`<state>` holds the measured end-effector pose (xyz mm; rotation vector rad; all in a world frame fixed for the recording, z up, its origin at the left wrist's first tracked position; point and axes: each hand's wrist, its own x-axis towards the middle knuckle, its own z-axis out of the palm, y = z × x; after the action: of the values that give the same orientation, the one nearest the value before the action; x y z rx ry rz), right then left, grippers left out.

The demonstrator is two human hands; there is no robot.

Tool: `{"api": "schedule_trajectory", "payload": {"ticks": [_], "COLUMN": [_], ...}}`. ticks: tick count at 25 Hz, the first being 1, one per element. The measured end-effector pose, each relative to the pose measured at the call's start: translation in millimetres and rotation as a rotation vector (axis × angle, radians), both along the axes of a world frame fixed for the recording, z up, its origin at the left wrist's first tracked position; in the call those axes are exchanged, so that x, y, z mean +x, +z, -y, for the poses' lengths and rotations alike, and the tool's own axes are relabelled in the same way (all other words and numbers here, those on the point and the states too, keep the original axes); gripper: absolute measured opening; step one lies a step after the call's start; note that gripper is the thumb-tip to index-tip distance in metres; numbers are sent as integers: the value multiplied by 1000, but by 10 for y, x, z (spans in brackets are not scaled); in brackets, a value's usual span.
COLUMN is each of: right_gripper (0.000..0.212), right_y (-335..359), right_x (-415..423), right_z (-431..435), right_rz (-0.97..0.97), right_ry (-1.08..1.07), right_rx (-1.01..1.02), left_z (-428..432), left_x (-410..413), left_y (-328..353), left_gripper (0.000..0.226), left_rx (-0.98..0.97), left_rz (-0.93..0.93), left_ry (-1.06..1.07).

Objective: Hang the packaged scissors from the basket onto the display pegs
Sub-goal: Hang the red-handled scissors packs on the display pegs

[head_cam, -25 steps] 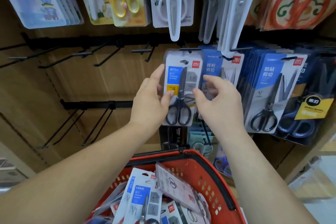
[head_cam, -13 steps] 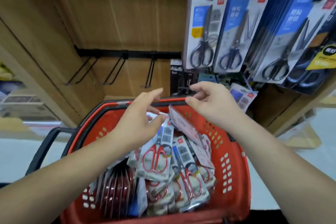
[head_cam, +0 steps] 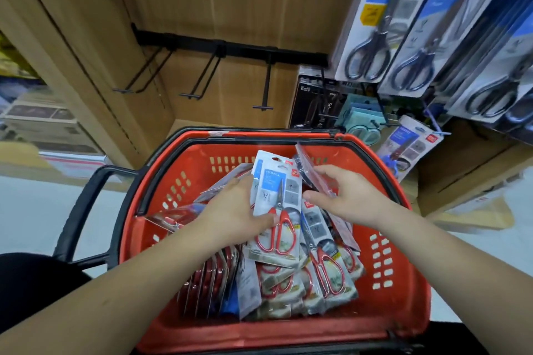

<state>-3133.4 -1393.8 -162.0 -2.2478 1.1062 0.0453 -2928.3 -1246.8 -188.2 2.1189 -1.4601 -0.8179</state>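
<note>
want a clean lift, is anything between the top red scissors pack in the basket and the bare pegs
Nothing visible: the pack tops the pile in the left hand, open space up to the bare pegs.

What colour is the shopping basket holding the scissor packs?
The basket is red, seen best in the head view.
</note>
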Motion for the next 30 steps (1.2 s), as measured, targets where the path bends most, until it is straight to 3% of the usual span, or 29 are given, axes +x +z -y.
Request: {"api": "schedule_trajectory", "payload": {"ticks": [2, 3, 5, 8, 10, 12, 15, 17, 20, 24, 27, 30], "right_gripper": [71, 59, 14, 45, 43, 28, 33, 37, 35, 37, 34, 51], "right_y": [-52, -107, -138, -5, 206, 338, 309, 260, 351, 318, -109, -450], "right_x": [11, 12, -27, -87, -108, -164, -269, -312, -377, -543, -468, -338], "right_z": [12, 59, 102, 149, 100, 11, -92, -154, -93, 190, 155, -5], "right_rz": [-17, 5, 53, 181, 273, 332, 379, 354, 336, 173, 9, -190], "right_ry": [-11, -8, 43, 51, 116, 251, 385, 452, 326, -124, -168, -102], "right_rx": [-63, -100, -180, -255, -314, -322, -358, -459, -410, -83, 97, 106], "left_z": [37, 55, 59, 36, 57, 101, 114, 65, -36, -131, -172, -197], "left_x": [-24, -29, -11, 57, 35, -67, -219, -243, -239, -262, -307, -297], "left_y": [-40, -42, -53, 21, 116, 286, 573, 642, 648, 651, 655, 605], "left_gripper": [78, 79, 78, 70, 49, 37, 58, 63, 22, 30, 30, 27], "left_rx": [22, 18, 53, 123, 2, -136, -57, 13, -11, -120, -137, -114], "left_rz": [-40, -31, 18, 89, 76, -230, -982, -1145, -1031, -733, -530, -453], "left_ry": [16, 14, 2, 9, 58, 250, 424, 423, 407, 403, 413, 376]}}
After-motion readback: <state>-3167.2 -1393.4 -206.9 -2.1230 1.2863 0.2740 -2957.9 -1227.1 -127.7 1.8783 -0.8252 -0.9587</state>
